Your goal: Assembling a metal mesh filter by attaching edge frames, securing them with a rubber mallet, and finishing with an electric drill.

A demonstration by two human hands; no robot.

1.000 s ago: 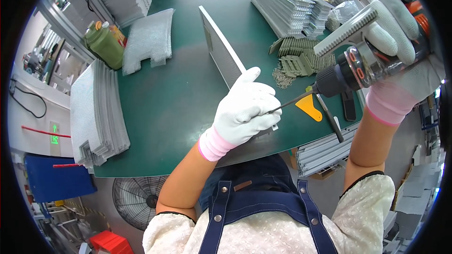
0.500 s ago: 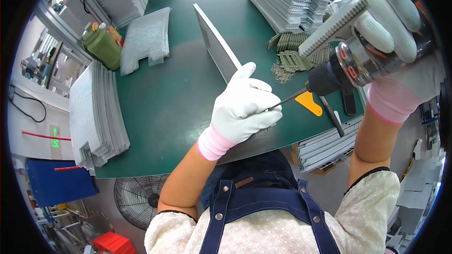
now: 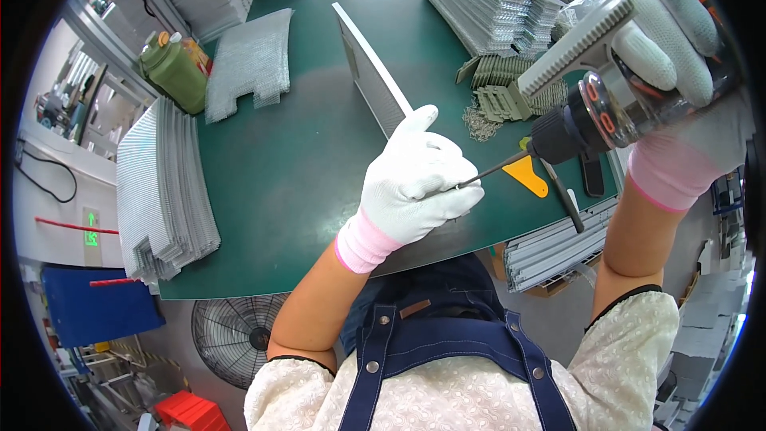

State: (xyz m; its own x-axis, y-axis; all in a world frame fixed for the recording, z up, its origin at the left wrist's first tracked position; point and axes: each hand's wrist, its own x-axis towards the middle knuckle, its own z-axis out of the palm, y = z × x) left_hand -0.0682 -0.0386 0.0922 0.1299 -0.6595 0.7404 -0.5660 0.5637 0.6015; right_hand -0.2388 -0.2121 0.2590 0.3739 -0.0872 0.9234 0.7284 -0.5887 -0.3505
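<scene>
My left hand (image 3: 415, 183), in a white glove with a pink cuff, closes around the near end of a thin framed panel (image 3: 375, 76). The panel stands on its edge on the green table and slants away to the far left. In my right hand (image 3: 666, 48), also gloved, is a power drill (image 3: 566, 132) with a black chuck and a long thin bit (image 3: 503, 166). The bit points left, and its tip meets a small shiny piece, seemingly a screw, at my left fingertips. My left fingers hide the panel's near end.
Bubble-wrapped stacks (image 3: 479, 0) lie far right, beside green-grey brackets (image 3: 503, 102) and a pile of screws (image 3: 481, 124). Nearer are a yellow scraper (image 3: 527, 178), a hammer (image 3: 568, 203) and a dark phone (image 3: 591, 174). Mesh panels (image 3: 171, 199) and a green jug (image 3: 173, 72) stand left.
The drill and my right hand have shifted slightly right; my left hand keeps its grip on the panel. Another person's gloved hand now shows at the table's far edge.
</scene>
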